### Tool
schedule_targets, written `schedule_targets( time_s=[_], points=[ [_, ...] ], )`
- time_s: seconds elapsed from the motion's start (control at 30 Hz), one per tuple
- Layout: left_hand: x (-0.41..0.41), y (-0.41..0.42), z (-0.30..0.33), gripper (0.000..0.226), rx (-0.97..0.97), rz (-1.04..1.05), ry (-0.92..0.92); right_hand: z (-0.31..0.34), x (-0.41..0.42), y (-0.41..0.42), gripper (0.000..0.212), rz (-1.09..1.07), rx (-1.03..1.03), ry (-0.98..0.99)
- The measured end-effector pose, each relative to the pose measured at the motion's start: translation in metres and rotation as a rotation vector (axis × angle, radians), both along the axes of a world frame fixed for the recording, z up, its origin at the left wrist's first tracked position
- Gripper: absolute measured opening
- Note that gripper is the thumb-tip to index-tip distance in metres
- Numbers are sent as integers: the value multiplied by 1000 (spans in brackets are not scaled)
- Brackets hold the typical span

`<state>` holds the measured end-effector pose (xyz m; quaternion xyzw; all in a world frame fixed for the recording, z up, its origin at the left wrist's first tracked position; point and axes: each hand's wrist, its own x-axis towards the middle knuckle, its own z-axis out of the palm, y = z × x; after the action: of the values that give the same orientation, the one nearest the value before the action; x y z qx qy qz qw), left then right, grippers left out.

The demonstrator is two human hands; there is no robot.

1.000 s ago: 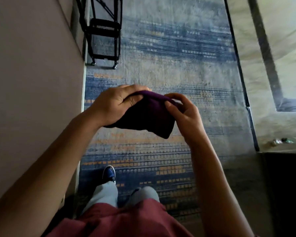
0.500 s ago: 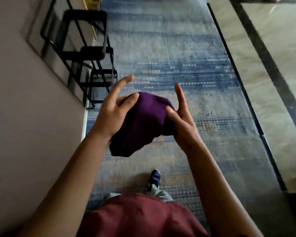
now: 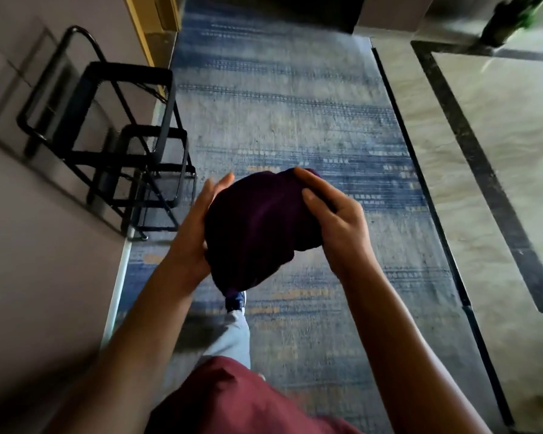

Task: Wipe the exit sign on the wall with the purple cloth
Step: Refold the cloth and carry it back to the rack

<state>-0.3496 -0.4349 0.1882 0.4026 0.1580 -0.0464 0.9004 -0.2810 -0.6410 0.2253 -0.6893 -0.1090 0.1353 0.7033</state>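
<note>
The purple cloth [image 3: 261, 227] is bunched into a dark bundle in front of my chest, over a blue patterned carpet. My left hand [image 3: 198, 227] supports it from the left and below, palm against the fabric, fingertips showing past its top edge. My right hand [image 3: 333, 217] grips its upper right side, thumb and fingers pressed into the cloth. One corner of the cloth hangs down at the bottom. No exit sign is in view.
A black metal step stool [image 3: 123, 145] stands against the grey wall [image 3: 29, 261] on the left. The carpet [image 3: 295, 120] runs ahead down a corridor, with a marble floor [image 3: 483, 151] to the right. My foot [image 3: 235, 300] is stepping forward below the cloth.
The view has tilted up and moved forward along the corridor. The cloth went from stretched between both hands to bunched, and my right hand has closed over its top right.
</note>
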Motion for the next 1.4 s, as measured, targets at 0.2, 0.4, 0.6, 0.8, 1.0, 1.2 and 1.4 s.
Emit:
schedule_targets(
  time_s=[0.2, 0.4, 0.6, 0.8, 1.0, 1.2, 1.4],
  points=[
    [97, 38, -18, 82, -250, 113, -11, -4, 118, 59, 33, -82, 12, 5],
    [195, 111, 7, 94, 279, 208, -154, 6, 215, 117, 34, -195, 1, 16],
    [259, 170, 18, 29, 605, 420, -107, 4, 301, 202, 46, -25, -101, -64],
    [286, 230, -3, 26, 692, 636, 116, -34, 384, 305, 47, 296, -180, -66],
    [319, 283, -39, 44, 855, 795, 315, -72, 453, 408, 58, 661, -312, -105],
    [348, 338, -75, 51, 775, 1020, 558, -98, 493, 501, 77, 1002, -532, -295],
    [342, 396, -111, 50, 737, 1060, 711, -138, 491, 580, 80, 1122, -616, -319]
  ],
)
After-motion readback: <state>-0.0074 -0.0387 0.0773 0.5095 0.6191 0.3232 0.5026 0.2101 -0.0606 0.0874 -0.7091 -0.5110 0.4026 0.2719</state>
